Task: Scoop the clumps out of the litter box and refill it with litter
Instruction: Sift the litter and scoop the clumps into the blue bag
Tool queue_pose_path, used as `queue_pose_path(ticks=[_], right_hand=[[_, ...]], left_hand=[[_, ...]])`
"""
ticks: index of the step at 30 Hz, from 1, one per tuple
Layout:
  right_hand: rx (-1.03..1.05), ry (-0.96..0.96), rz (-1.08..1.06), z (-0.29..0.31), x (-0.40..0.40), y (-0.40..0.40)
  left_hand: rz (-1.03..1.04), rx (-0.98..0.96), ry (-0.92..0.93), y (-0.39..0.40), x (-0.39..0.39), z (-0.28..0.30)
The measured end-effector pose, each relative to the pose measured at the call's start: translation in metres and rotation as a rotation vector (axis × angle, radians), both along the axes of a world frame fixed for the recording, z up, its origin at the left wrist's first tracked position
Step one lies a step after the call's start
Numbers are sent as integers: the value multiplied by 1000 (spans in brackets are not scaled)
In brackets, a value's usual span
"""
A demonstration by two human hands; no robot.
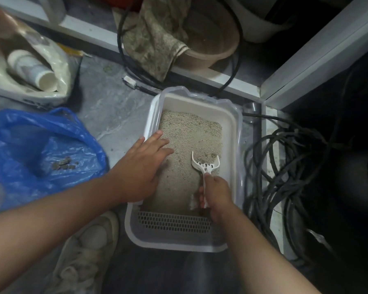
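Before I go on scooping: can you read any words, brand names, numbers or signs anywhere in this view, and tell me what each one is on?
No text can be read.
Crumpled whitish plastic bag holding white cups: dark marks along its lower edge, too blurred to read.
White plastic litter box with grated step: no label shows.
White slotted plastic scoop, held by the right hand: no marking shows.
Blue plastic bag with clumps: no print.

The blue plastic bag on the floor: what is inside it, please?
Inside the blue plastic bag lies a small heap of dark clumps on the crumpled plastic. The bag's folds cover its deeper part, so whether more lies there cannot be seen.
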State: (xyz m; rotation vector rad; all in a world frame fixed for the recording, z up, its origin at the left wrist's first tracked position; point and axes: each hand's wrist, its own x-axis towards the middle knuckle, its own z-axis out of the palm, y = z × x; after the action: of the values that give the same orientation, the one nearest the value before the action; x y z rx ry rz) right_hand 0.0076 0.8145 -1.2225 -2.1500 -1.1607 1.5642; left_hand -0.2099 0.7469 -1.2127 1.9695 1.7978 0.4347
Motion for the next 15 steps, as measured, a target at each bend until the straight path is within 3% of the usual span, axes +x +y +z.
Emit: queue_pose_path(ticks=[9, 15], right_hand=[[-27, 64, -18, -16, -3, 5], [-244, 255, -151, -11, -5, 15]], left_hand=[[13, -17, 12, -1, -1, 0], [5, -19, 19, -1, -2, -4]])
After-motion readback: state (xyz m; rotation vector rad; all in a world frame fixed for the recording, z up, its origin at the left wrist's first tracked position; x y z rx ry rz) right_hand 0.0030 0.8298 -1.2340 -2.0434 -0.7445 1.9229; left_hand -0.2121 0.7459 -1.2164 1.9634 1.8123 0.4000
